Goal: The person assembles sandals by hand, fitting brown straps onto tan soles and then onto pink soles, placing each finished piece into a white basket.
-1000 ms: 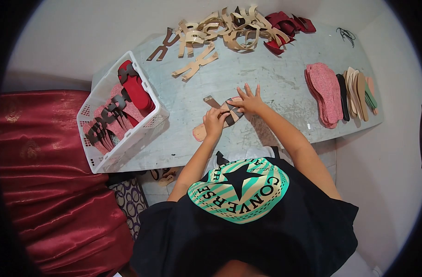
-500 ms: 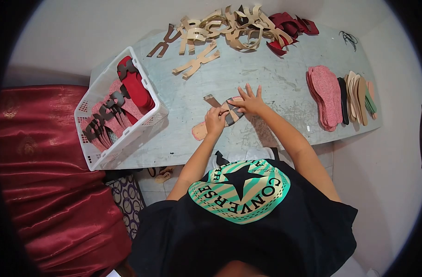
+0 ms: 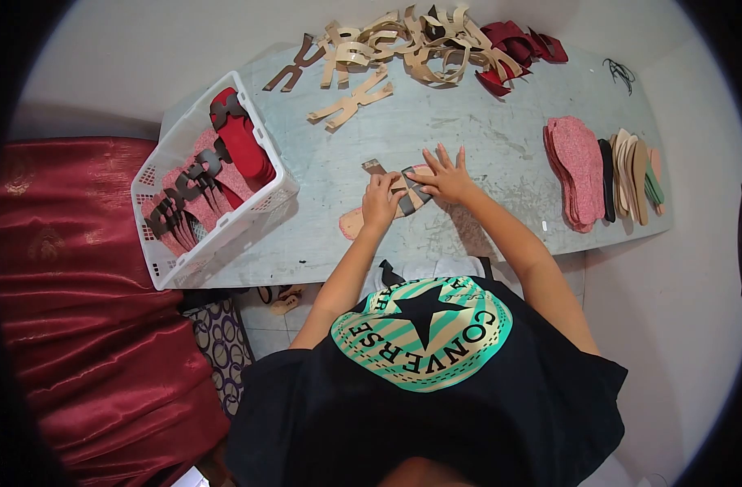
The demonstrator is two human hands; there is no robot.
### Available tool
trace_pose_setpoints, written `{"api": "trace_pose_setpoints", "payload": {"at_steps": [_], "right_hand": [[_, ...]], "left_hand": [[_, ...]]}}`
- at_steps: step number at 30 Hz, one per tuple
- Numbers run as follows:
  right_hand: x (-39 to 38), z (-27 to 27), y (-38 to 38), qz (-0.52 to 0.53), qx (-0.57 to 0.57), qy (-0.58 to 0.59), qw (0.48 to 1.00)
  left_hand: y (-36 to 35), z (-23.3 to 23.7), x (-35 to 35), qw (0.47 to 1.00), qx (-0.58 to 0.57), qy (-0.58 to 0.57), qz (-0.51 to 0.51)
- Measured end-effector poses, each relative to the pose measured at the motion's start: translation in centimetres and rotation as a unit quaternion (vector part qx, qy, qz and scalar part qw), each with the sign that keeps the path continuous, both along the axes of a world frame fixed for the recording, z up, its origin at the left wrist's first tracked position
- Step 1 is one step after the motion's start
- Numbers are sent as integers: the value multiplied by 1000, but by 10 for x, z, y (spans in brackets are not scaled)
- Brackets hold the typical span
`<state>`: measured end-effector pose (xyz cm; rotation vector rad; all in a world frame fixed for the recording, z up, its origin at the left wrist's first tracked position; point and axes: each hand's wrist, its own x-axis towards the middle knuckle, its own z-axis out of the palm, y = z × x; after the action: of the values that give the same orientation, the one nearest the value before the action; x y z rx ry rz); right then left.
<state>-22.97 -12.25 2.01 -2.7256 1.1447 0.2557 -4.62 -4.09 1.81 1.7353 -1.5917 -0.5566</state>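
Note:
A sandal insole (image 3: 351, 222) lies aslant on the table in front of me, its beige side up and a pink edge showing. Dark grey ends of a strap (image 3: 409, 204) are folded across its middle, and another strap end (image 3: 373, 166) sticks out past the far side. My left hand (image 3: 379, 200) is bent over the insole, with fingers pinched at the strap; the exact piece between the fingertips is partly hidden. Fingers spread, my right hand (image 3: 446, 178) presses on the strap and the insole's right end.
To the left stands a white plastic basket (image 3: 283, 193) of red and pink insoles with dark straps. Beige straps (image 3: 351, 101) and dark red straps (image 3: 509, 49) are heaped along the back. Stacked pink insoles (image 3: 572, 170) and other coloured insoles (image 3: 637, 174) lie at right.
My left hand has shifted slightly up along the strap, its fingers now nearer the far edge of the insole. The right hand stays spread on the insole. The view has tilted a little.

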Motion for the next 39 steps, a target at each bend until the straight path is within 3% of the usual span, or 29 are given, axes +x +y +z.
{"api": "trace_pose_setpoints", "payload": {"at_steps": [7, 14, 17, 19, 22, 27, 30, 34, 36, 39], "right_hand": [[0, -2, 15, -23, -42, -26, 999], [1, -1, 20, -69, -17, -47, 996], [1, 1, 19, -63, -24, -54, 996], [1, -1, 19, -59, -26, -61, 996], [2, -7, 17, -25, -45, -98, 994], [3, -12, 26, 33, -105, -139, 984], [0, -13, 28, 26, -89, -203, 975], [-3, -14, 27, 50, -86, -186, 977], [-4, -13, 27, 77, -70, -246, 964], [-6, -10, 21, 121, -78, -234, 961]], "left_hand": [[2, -3, 1, 987, 10, -156, -38], [0, -8, 5, 984, 10, -170, -48], [-3, -5, 7, 973, 5, -219, -70], [-6, -3, 9, 936, -60, -329, -113], [-9, -2, 13, 922, -82, -352, -137], [-9, -9, 13, 922, -96, -350, -134], [-6, -10, 12, 940, -66, -316, -109], [-2, -16, 7, 964, -28, -259, -45], [-2, -17, 9, 968, -20, -245, -52], [-6, -13, 13, 971, -5, -231, -65]]}}
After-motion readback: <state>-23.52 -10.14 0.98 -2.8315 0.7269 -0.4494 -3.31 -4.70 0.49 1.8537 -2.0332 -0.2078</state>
